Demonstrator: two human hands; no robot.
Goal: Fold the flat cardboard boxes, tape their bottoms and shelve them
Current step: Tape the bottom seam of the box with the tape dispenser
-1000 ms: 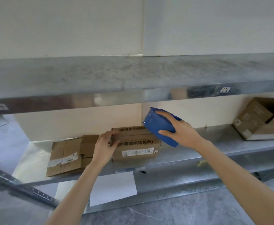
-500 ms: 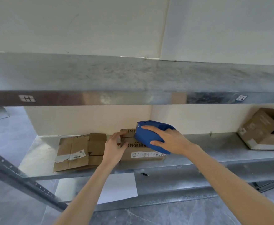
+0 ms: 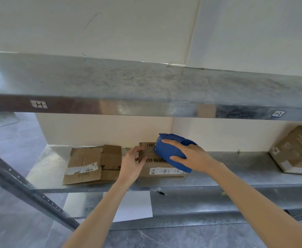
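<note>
Right hand (image 3: 191, 156) grips a blue tape dispenser (image 3: 169, 152). Its fingers (image 3: 171, 142) are spread and curled over the top, with the thumb on the near side. The dispenser sits on top of a brown box (image 3: 160, 166), touching it, and covers part of the printed text.

Left hand (image 3: 131, 166) holds the left edge of the same box. Its fingers (image 3: 137, 150) are curled round that edge, thumb pinching from the near side.

The box stands on the middle shelf (image 3: 236, 169), between the two sets of fingers. A white label strip runs along its front face, below the right fingers.

Flat cardboard (image 3: 92, 163) lies on the same shelf, just left of the left fingers, with a white label and a tape strip on it. It touches or nearly touches the box, but the left hand hides the join.

Another brown box (image 3: 297, 151), tilted, sits well to the right of the right fingers on the same shelf.

Upper shelf (image 3: 146, 81) runs above both hands, with small tags on its front edge. Below the wrists, a white sheet (image 3: 134, 205) and a small dark pin-like bit (image 3: 161, 193), too small to tell, lie on the lower shelf (image 3: 200, 203).
</note>
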